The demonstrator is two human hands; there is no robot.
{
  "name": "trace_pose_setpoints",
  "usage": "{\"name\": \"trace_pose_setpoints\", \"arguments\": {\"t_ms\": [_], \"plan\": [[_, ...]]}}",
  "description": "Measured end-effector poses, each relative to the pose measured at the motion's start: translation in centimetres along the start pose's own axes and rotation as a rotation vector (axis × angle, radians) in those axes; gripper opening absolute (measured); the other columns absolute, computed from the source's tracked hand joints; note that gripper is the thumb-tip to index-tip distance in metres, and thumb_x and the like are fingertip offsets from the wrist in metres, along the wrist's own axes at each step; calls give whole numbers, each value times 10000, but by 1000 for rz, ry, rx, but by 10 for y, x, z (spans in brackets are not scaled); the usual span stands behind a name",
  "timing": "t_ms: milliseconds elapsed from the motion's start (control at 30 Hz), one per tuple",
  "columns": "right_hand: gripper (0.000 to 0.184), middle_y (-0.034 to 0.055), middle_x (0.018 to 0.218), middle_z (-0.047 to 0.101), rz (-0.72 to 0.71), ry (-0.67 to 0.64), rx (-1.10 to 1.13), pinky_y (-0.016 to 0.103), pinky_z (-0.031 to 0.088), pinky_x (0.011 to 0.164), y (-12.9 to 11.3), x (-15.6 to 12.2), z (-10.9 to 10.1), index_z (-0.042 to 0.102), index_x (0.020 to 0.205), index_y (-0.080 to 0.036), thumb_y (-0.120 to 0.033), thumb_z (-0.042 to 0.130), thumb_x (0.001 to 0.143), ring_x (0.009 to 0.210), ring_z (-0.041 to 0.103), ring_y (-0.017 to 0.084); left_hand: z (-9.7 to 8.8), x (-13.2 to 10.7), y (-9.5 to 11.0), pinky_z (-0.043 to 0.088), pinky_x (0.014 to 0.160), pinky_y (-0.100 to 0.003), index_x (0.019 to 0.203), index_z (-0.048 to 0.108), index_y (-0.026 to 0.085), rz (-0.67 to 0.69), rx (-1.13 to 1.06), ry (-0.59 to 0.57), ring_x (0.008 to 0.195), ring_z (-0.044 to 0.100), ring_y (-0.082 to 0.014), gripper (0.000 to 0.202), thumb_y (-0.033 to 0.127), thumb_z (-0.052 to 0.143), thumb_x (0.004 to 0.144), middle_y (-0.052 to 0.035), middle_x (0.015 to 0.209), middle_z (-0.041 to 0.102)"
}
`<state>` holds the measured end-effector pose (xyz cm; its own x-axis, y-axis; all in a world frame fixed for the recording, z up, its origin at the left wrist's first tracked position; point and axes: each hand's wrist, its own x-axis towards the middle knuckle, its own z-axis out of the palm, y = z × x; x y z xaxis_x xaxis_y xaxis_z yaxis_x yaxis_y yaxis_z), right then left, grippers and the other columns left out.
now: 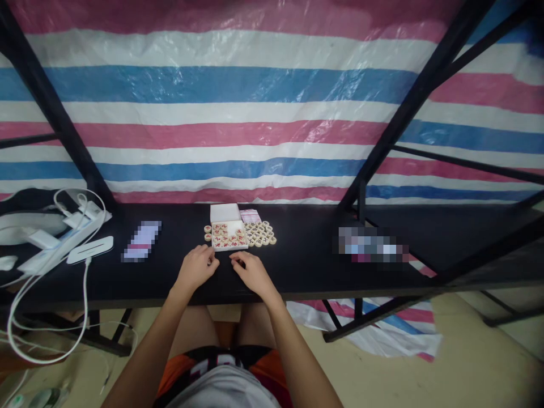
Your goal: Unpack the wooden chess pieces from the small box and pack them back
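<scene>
Close to the front of an open white box (230, 247), my left hand (199, 266) has its fingers curled round a small round xiangqi piece (209, 262), which is mostly hidden. My right hand (249, 269) rests on the black table to the right, loosely bent, with a gap between thumb and fingers and nothing seen in it. Rows of red-marked xiangqi pieces (223, 237) lie inside the box, with bare space at its upper right. Two red-marked pieces (207, 233) sit just left of it. Several dark-marked pieces (260, 233) are bunched against its right side.
A folded pink-and-white paper (250, 216) lies behind the dark-marked pieces. Left stand a blurred phone (142, 241), a white device (90, 250) and a power strip (63, 241) with looping cables. A blurred item (372, 245) lies right. Black metal posts (395, 119) frame the table.
</scene>
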<state>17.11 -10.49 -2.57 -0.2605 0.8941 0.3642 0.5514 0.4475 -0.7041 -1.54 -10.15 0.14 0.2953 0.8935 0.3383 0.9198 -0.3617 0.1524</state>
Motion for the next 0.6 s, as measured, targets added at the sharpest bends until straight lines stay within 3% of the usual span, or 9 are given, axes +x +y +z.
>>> {"name": "trace_pose_setpoints", "arguments": {"t_ms": [100, 200, 300, 500, 600], "plan": [[202, 21, 905, 675, 2, -1, -5, 273, 447, 772, 1, 0, 0, 658, 961, -208, -166, 508, 833, 778, 595, 145, 1, 1, -2, 378, 688, -300, 750, 557, 187, -187, 128, 36, 794, 538, -199, 160, 217, 428, 840, -53, 794, 589], [207, 19, 901, 674, 3, 1, 3, 271, 447, 763, 1, 0, 1, 659, 961, -215, -169, 503, 833, 762, 594, 142, 1, 1, -4, 374, 695, -313, 787, 568, 184, -250, 176, 75, 822, 544, -217, 183, 242, 411, 863, -65, 826, 601], [204, 21, 888, 674, 2, 7, 8, 272, 447, 756, 2, 0, 1, 661, 955, -211, -173, 501, 834, 758, 593, 144, 1, 0, -5, 371, 687, -308, 808, 560, 184, -267, 164, 132, 811, 547, -213, 208, 273, 389, 886, -60, 822, 596], [215, 24, 895, 675, -1, 9, 11, 272, 447, 764, 1, 0, 1, 665, 961, -212, -175, 495, 834, 771, 596, 142, 0, 1, -2, 354, 619, -274, 721, 525, 199, -177, 78, 27, 753, 550, -176, 164, 250, 434, 848, -19, 753, 578], [216, 23, 889, 673, 1, 4, 13, 270, 448, 760, 0, 0, 0, 665, 962, -213, -176, 496, 833, 766, 594, 142, 1, 0, -2, 365, 634, -275, 739, 538, 197, -198, 108, 45, 788, 555, -188, 156, 264, 443, 843, -30, 785, 585]]}}
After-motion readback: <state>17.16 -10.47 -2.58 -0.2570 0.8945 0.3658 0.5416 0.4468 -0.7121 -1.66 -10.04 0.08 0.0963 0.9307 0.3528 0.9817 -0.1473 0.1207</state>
